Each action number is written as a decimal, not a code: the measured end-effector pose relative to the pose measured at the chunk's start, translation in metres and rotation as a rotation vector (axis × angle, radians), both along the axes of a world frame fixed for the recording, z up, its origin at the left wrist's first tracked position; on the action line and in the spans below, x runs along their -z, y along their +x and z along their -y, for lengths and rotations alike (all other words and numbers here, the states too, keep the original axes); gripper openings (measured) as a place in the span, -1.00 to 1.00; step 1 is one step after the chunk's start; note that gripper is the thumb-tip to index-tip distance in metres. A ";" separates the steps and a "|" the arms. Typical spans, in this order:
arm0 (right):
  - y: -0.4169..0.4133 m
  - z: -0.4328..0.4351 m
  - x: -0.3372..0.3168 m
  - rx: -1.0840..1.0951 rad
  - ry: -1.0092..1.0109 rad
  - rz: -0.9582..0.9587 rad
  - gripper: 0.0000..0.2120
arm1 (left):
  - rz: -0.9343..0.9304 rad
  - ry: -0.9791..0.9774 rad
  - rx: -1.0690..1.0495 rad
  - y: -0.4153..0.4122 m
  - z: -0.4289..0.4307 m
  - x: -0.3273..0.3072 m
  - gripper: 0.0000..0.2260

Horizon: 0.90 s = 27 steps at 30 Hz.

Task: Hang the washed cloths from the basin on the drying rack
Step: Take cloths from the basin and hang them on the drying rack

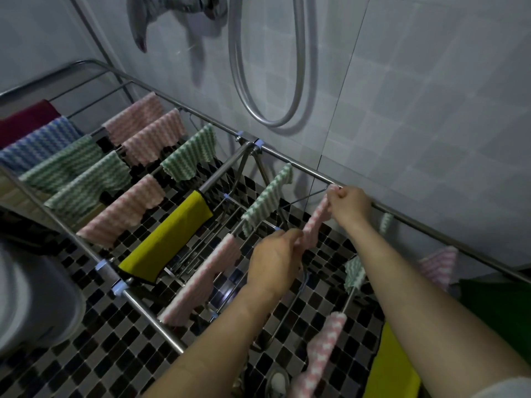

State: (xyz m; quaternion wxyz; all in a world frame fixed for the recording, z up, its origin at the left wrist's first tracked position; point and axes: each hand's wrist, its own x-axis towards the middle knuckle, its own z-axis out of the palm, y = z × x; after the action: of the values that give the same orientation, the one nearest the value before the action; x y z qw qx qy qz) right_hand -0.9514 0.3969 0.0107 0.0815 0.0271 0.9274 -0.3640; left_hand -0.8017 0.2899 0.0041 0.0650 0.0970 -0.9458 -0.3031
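A steel drying rack point(290, 162) runs along the tiled wall, with several pink, green, blue and yellow cloths draped over its bars. Both hands hold a pink-and-white striped cloth point(314, 224) stretched over one bar. My right hand point(349, 203) pinches its far end close to the rack's back rail. My left hand point(274, 261) grips its near end. Another pink cloth point(323, 354) hangs at the bottom centre, just under my right forearm.
A pale basin rim point(37, 305) shows at the left edge. A shower hose point(267, 81) loops down the wall above the rack. A yellow cloth point(390, 369) and a green one point(497, 308) hang at the lower right. Black-and-grey mosaic floor point(94, 360) lies below.
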 end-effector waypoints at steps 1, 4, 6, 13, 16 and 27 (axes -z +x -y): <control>0.000 -0.001 0.001 0.006 -0.002 -0.008 -0.61 | 0.008 -0.005 0.004 0.001 0.000 0.000 -0.82; 0.005 -0.005 -0.003 0.004 -0.026 -0.035 -0.73 | 0.006 -0.014 -0.019 0.005 0.000 -0.002 -0.84; 0.010 -0.007 -0.005 -0.046 -0.073 -0.010 -0.82 | 0.005 0.002 -0.037 0.007 -0.002 -0.004 -0.84; 0.024 -0.004 -0.007 -0.184 0.045 -0.045 -0.92 | 0.018 0.114 -0.070 0.028 0.006 -0.019 -0.80; 0.030 0.000 -0.013 -0.243 0.133 -0.147 -0.90 | 0.003 0.054 -0.123 0.055 0.028 -0.027 -0.80; 0.137 0.090 -0.028 -0.737 0.001 -0.053 -0.78 | 0.257 -0.202 -0.388 0.161 0.112 -0.015 -0.86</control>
State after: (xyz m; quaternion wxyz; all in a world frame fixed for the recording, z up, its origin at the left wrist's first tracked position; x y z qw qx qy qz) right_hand -0.8146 0.3071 0.0387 0.1830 -0.3180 0.8769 -0.3105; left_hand -0.6405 0.1782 0.0188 0.0106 0.3076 -0.9354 -0.1742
